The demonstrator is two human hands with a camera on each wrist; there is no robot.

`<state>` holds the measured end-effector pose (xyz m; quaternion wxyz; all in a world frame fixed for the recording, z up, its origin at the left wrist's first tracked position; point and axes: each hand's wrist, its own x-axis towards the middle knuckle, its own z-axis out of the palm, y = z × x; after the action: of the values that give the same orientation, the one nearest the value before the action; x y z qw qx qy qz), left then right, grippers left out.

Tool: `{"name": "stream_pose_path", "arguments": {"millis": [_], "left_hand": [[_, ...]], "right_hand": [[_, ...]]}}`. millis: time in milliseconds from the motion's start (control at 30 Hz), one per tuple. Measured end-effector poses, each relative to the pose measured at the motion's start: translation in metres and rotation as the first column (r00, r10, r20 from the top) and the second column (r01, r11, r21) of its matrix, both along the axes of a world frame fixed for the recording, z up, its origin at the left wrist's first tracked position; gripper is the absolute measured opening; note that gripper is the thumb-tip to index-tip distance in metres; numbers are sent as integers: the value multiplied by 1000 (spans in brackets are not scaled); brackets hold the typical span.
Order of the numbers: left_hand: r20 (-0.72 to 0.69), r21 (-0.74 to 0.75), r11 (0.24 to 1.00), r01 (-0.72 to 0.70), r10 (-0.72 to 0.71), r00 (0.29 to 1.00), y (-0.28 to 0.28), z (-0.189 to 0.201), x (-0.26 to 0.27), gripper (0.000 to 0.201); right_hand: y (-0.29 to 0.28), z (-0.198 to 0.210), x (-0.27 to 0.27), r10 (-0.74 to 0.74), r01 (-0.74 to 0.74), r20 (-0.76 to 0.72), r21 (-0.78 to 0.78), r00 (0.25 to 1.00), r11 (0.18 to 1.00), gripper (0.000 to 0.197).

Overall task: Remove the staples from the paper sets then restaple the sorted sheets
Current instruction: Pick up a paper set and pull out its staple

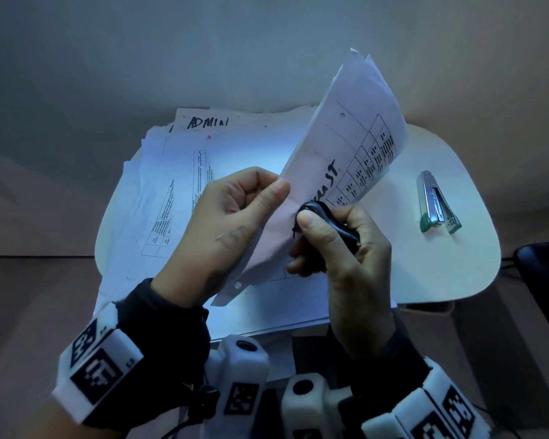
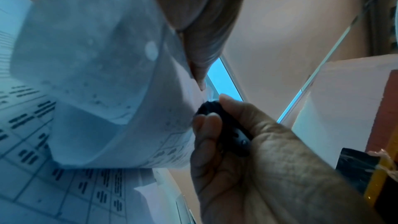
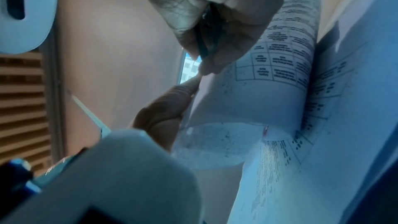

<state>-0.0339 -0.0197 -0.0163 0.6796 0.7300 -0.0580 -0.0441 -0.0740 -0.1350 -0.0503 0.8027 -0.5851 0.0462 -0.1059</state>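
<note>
My left hand (image 1: 235, 210) pinches the corner of a stapled paper set (image 1: 346, 144) and holds it up, curled, above the table. A printed table and black handwriting show on its top sheet. My right hand (image 1: 339, 245) grips a black staple remover (image 1: 327, 223) pressed against that same corner, beside my left thumb. The left wrist view shows the staple remover (image 2: 224, 125) in the right hand's fingers against the bent paper set (image 2: 90, 54). Seen from the right wrist, the staple remover (image 3: 206, 37) is a dark shape between the fingers. The staple itself is hidden.
More printed sheets (image 1: 184, 191) lie spread on the white rounded table (image 1: 441, 264), the top back one marked "ADMIN" (image 1: 208, 122). A silver and green stapler (image 1: 436, 202) lies at the table's right side. A dark object (image 1: 545, 264) sits beyond the right edge.
</note>
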Motion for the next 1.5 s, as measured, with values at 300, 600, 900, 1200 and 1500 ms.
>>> {"name": "stream_pose_path", "arguments": {"millis": [300,600,900,1200,1500], "left_hand": [[-23,-100,995,-16,14,1000,2,-5,3,13],[124,157,985,-76,57,991,9,-1,9,8],[268,502,865,20,-177,947,24,30,40,12],[259,803,594,58,-434,863,19,76,45,35],[236,942,329,-70,-500,833,26,129,52,44]], "right_hand": [[-6,0,5,136,-129,2,323,991,938,11],[-19,-4,10,141,-120,-76,232,987,965,14],[-50,-2,15,193,-184,-140,74,971,980,36],[-71,17,12,276,-289,-233,-22,932,957,61],[-84,66,69,-76,68,-4,-396,997,916,25]]}}
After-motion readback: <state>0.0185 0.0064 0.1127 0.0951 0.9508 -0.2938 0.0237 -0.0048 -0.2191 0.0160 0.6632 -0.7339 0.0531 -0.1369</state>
